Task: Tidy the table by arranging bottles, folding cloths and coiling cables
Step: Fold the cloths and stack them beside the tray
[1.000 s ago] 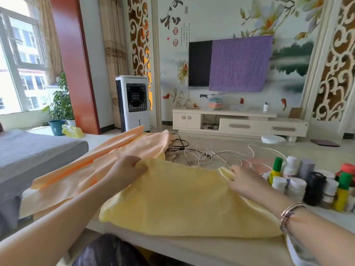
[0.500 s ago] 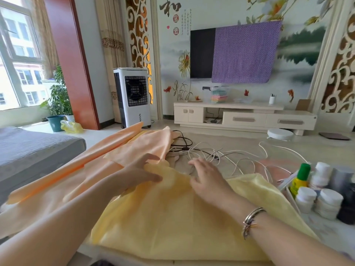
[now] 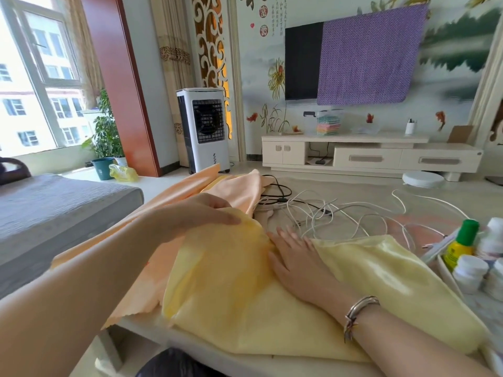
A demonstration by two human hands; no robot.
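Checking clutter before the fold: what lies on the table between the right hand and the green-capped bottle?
In the head view, only yellow cloth spans from the right hand to the green-capped bottle; the white cables lie farther back.

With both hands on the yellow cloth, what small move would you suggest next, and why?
Probably sweep the right hand outward to the right, flattening the yellow cloth. That hand lies flat near its middle, the left hand rests on its far left corner, and the right half looks rumpled.
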